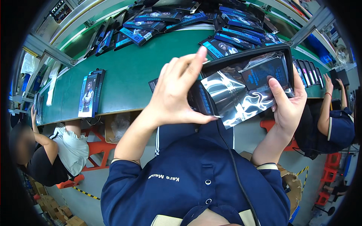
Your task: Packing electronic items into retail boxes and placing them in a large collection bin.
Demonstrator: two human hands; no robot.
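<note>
My right hand [288, 101] grips a battery in a clear, shiny plastic bag [260, 77], its thumb pressed on the front and its fingers around the right edge. The bag's glossy flap [230, 98] stretches toward lower left. Behind the bag is a deep black tray [247, 54], tilted, its upper rim and left wall showing. My left hand [175, 90] is raised at the tray's left, fingers apart and thumb stretched out near the flap's lower corner; I see nothing held in it. A dark box with blue print [199, 98] shows between its thumb and index finger.
Flat blue-black boxes [156, 19] lie heaped along the green table's [124, 71] far side, with a stack [239, 28] behind the tray. Upright boxes [88, 92] stand at left, more in a row [309, 71] at right. Co-workers sit on both sides, near red stools [96, 148].
</note>
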